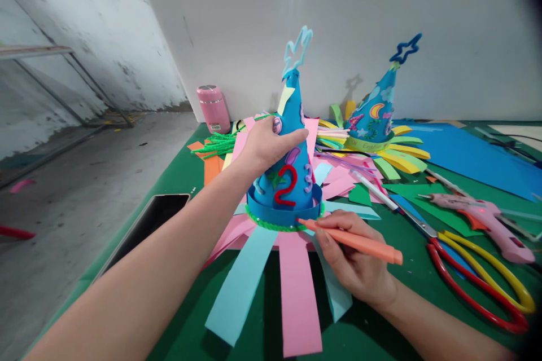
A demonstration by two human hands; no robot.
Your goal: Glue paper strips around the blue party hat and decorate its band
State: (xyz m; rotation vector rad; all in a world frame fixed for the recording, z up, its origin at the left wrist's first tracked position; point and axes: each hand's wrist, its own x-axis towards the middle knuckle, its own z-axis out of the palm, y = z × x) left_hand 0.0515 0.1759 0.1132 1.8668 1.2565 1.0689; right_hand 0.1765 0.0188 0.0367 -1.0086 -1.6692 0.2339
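Counted two cone hats. Blue hat (305, 172) stood dead centre, red "2" (285, 185) plus lilac "3" (308, 176) legible. Left hand (271, 144) was wrapped round its cone; right hand (359, 271) gripped one orange marker (359, 244), tip at the blue band (275, 216). Second hat (375, 118) sat at 2 o'clock (band lettering too small to read). One pink bottle (214, 110), 10 o'clock; one scissors (431, 231), 4 o'clock.

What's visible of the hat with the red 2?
The cone hat looks like blue paper and stands upright on the green table. It bears a fuzzy red 2; a pale star outline tops it. A blue band with fuzzy green trim rings its base, where pink and pale blue strips fan out. The left hand holds its middle; the right hand holds an orange marker to the band.
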